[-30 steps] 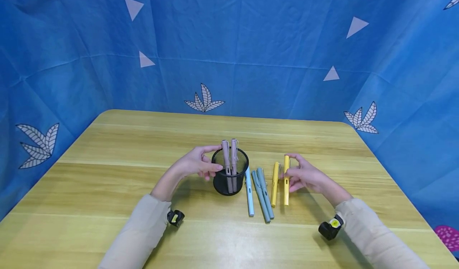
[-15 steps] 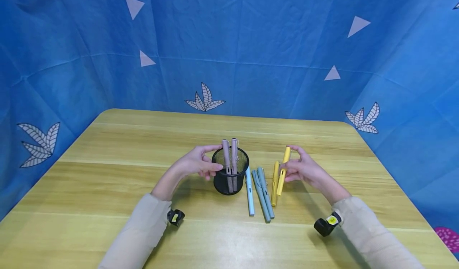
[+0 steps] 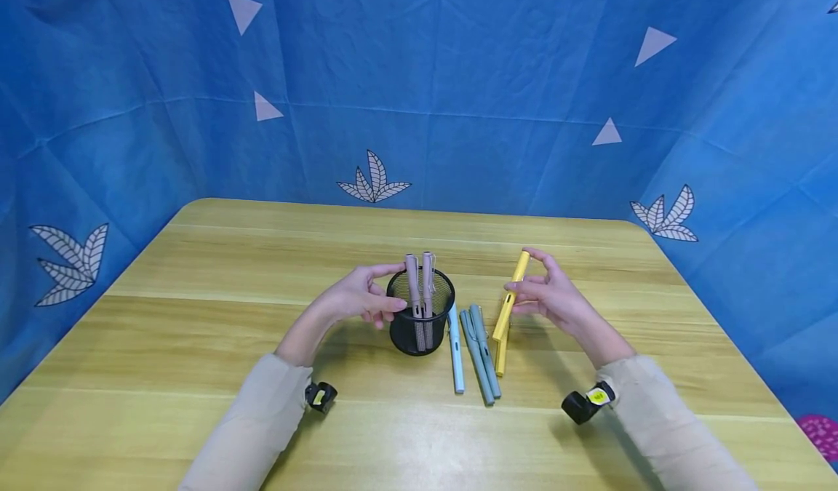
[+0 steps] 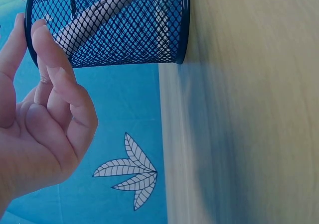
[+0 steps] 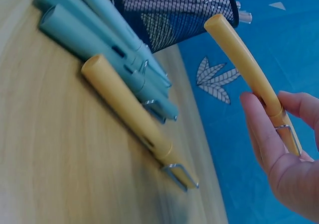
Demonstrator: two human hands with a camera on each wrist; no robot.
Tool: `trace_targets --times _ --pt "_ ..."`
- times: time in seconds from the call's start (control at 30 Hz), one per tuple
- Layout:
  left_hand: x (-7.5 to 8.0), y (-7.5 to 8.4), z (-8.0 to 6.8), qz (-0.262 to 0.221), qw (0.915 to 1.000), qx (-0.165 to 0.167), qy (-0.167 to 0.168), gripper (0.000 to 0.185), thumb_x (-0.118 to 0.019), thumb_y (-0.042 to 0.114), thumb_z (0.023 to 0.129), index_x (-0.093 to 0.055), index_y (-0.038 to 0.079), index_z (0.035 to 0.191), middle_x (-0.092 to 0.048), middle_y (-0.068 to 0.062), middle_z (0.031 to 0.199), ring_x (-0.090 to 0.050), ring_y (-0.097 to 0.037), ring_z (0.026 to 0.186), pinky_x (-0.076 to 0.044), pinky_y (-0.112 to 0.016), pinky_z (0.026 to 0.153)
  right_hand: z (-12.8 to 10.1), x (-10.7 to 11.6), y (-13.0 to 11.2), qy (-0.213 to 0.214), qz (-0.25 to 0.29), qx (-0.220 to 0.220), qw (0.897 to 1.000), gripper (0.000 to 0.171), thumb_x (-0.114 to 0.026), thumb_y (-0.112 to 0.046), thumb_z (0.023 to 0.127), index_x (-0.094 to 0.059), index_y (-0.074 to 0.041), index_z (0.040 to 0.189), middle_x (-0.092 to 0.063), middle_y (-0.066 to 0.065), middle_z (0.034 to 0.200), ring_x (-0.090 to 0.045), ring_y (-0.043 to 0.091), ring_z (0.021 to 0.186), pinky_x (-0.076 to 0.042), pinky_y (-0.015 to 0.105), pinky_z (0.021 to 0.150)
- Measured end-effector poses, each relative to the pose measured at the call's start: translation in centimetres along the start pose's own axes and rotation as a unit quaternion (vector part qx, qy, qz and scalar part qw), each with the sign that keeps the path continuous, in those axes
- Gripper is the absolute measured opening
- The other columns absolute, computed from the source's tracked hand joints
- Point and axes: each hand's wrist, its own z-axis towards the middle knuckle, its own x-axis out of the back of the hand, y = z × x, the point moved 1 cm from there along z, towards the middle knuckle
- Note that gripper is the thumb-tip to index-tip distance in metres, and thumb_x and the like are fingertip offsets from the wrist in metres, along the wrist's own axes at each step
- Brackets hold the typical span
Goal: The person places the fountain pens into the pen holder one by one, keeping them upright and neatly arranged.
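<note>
Yellow pen (image 3: 510, 296) was held in the person's right hand (image 3: 548, 298), pinched between thumb and fingertips near its clip end and lifted clear of the wooden table (image 3: 196, 316), tilted so its far tip pointed up and away from the person. In the right wrist view the same pen (image 5: 249, 79) sat in the fingers (image 5: 261, 134) with its free end aimed toward the black mesh pen cup (image 5: 174, 15). The left hand (image 3: 356, 300) rested against the left side of that cup (image 3: 420, 324), thumb and fingers lightly curved around its rim and wall as if steadying it; the left wrist view showed the fingertips (image 4: 47, 45) at the mesh (image 4: 124, 30), though how firmly they gripped could not be told. Two pink pens (image 3: 420, 287) already stood upright inside the cup. Lying on the table just right of the cup, side by side, were a light blue pen (image 3: 455, 353), two grey-green pens (image 3: 481, 356), and a second yellow pen (image 3: 500, 356), partly beneath the lifted one. Judging by this layout, the sorting looked early on: two pens in the cup, one in hand, four left on the table. Blue patterned cloth (image 3: 419, 76) formed the backdrop.
</note>
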Motion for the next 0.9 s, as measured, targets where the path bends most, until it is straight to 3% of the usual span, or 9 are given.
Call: trace_targets --times 0.37,0.67,0.9 --pt "0.0 -0.1 0.0 -0.008 0.9999 0.008 0.001 0.074 -0.066 0.01 0.081 -0.024 0.012 0.142 -0.059 -0.015 0.064 -0.054 -0.018 0.048 -0.042 -0.024 0.045 0.1 -1.5 -0.8 0.014 0.027 0.031 0.999 0.078 -0.054 0.007 0.084 -0.006 -0.013 0.142 -0.058 0.01 0.085 -0.059 0.018 0.066 -0.053 0.032 0.062" --pt "-0.1 0.0 -0.1 -0.01 0.9999 0.012 0.004 0.074 -0.066 0.01 0.081 -0.024 0.013 0.142 -0.059 -0.015 0.065 -0.055 -0.018 0.049 -0.041 -0.024 0.045 0.2 -2.7 -1.3 0.072 0.054 0.069 0.994 0.075 -0.057 0.006 0.083 -0.011 -0.017 0.138 -0.058 0.008 0.08 -0.059 0.017 0.063 -0.053 0.032 0.061" --pt "0.0 -0.1 -0.1 -0.01 0.9999 0.012 0.004 0.074 -0.066 0.01 0.081 -0.024 0.013 0.142 -0.059 -0.017 0.065 -0.055 -0.018 0.049 -0.04 -0.023 0.045 0.3 -3.7 -1.6 0.09 0.067 0.093 0.989 0.072 -0.057 0.008 0.083 -0.014 -0.015 0.135 -0.059 0.006 0.078 -0.06 0.016 0.062 -0.053 0.032 0.06"
